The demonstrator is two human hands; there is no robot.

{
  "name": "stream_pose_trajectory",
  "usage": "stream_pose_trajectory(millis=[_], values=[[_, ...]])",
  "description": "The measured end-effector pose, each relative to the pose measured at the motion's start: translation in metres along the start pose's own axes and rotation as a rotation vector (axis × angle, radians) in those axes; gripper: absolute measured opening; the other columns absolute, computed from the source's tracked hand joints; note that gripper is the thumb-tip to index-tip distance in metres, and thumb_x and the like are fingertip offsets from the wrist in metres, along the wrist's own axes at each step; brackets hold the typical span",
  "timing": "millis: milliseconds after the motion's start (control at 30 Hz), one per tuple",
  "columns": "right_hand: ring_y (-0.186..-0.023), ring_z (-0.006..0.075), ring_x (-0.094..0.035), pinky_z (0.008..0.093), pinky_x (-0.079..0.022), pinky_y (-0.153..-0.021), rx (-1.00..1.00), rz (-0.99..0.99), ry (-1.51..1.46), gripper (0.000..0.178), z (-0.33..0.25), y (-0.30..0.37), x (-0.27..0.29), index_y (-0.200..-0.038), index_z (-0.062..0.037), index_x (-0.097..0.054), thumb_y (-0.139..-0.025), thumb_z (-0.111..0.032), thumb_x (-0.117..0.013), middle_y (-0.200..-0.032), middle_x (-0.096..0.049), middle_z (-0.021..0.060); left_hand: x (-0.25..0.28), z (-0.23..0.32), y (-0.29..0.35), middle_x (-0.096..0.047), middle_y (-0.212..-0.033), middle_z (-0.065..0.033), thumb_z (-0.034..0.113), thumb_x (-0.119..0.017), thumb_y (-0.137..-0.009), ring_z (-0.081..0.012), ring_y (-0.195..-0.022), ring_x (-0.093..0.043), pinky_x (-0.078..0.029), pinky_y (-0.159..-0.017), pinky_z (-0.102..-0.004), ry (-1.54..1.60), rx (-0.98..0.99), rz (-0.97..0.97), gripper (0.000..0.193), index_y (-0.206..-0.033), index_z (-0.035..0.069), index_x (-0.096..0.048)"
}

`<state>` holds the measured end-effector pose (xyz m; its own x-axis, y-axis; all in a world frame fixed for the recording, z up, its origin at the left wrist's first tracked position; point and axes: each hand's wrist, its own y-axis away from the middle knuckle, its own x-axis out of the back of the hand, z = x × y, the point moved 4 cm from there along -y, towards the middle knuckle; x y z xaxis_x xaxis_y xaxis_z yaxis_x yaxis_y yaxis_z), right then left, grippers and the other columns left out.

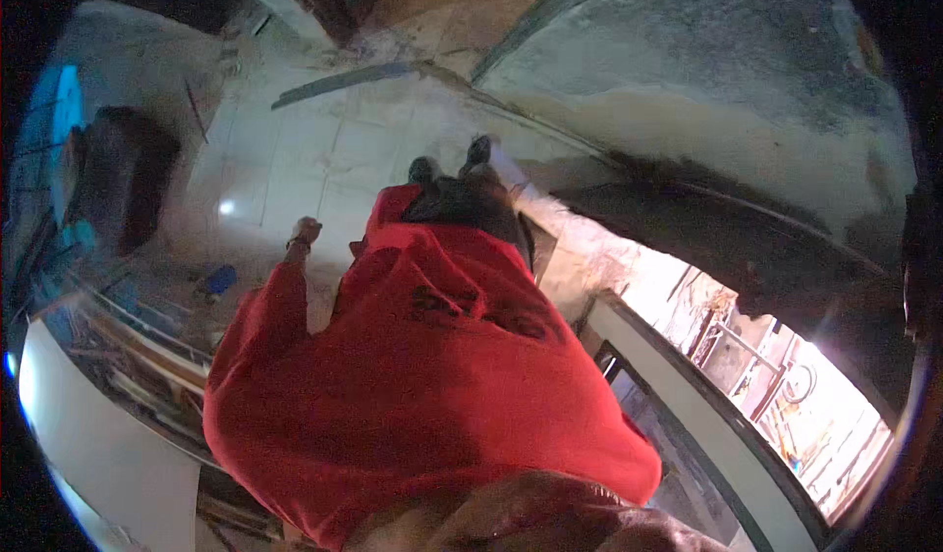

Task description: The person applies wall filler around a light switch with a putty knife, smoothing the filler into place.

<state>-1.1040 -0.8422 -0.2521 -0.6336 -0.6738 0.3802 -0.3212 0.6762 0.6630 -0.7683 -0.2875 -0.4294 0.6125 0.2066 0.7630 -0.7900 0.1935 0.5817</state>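
My left hand point(307, 230) hangs out to the left of my red hoodie point(432, 326), with a band point(299, 244) around the wrist. Its fingers look curled closed, and no object shows in them. It is held over the pale tiled floor point(285, 159) and touches nothing that I can see. My right hand and forearm do not show. Beyond the hoodie's hem are my dark trousers point(467, 203) and dark shoes point(478, 149).
On the right, a doorway opens onto a bright area with a wheel point(799, 383). A pale door or panel point(688, 385) stands beside me. Long boards point(157, 356) lean at the left, near a dark bulky object point(128, 174). A dark strip point(363, 79) lies ahead on the floor.
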Motion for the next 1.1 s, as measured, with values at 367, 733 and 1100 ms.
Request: stream_pose_trajectory(millis=[367, 733, 1100], values=[[-0.043, 0.0052, -0.034, 0.0224, -0.029, -0.037, 0.390, -0.035, -0.079, 0.034, -0.118, -0.164, -0.001, -0.122, -0.0096, -0.054, -0.093, -0.029, -0.051, -0.057, -0.038, -0.0073, -0.049, 0.102, 0.041, -0.063, -0.097, -0.0006, 0.030, -0.055, -0.085, -0.0169, -0.080, -0.059, -0.047, -0.060, -0.0372, 1.088, 0.318, -0.294, 0.025, -0.099, 0.011, -0.063], [-0.041, 0.0057, -0.034, 0.0237, -0.027, -0.035, 0.179, -0.151, 0.004, 0.027, -0.118, -0.142, -0.004, -0.109, -0.0125, -0.062, -0.089, -0.029, -0.056, -0.052, -0.039, -0.0057, 0.018, 0.185, -0.005, -0.065, -0.099, -0.0055, 0.014, -0.057, -0.083, -0.0136, -0.092, -0.061, -0.052, -0.068, -0.0271, 1.216, 0.129, -0.135, 0.025, -0.106, 0.006, -0.062], [-0.063, 0.0205, -0.052, 0.0339, -0.042, -0.053, 0.643, -0.255, 0.779, 0.031, -0.151, -0.104, -0.009, -0.112, -0.0082, -0.056, -0.087, -0.026, -0.055, -0.080, -0.056, 0.0054, -0.083, 0.117, 0.068, -0.064, -0.088, -0.0005, 0.026, -0.060, -0.078, -0.0168, -0.066, -0.059, -0.048, -0.055, -0.0366, 1.200, 0.190, -0.245, 0.027, -0.102, 0.011, -0.061]])
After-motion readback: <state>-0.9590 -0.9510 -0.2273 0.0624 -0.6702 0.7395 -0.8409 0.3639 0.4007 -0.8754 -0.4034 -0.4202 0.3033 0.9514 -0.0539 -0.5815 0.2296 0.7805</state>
